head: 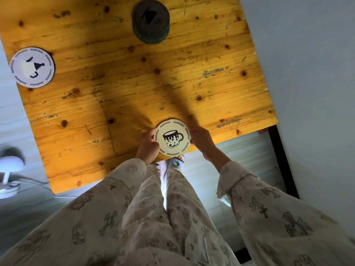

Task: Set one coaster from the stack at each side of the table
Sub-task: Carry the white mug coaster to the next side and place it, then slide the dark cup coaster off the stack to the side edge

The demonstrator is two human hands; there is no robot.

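Observation:
A cream round coaster (172,138) printed with a black mug and the word "Aesthetics" is at the near edge of the wooden table (134,83). My left hand (148,144) grips its left rim and my right hand (201,140) grips its right rim. A white coaster (32,67) lies flat at the table's left edge. The dark stack of coasters (151,21) stands at the far side, in shadow.
A white wall (307,73) runs close along the table's right side. A white lamp (9,173) with a cable stands on the floor at the left. My patterned trousers and a slippered foot (176,164) are just below the near table edge.

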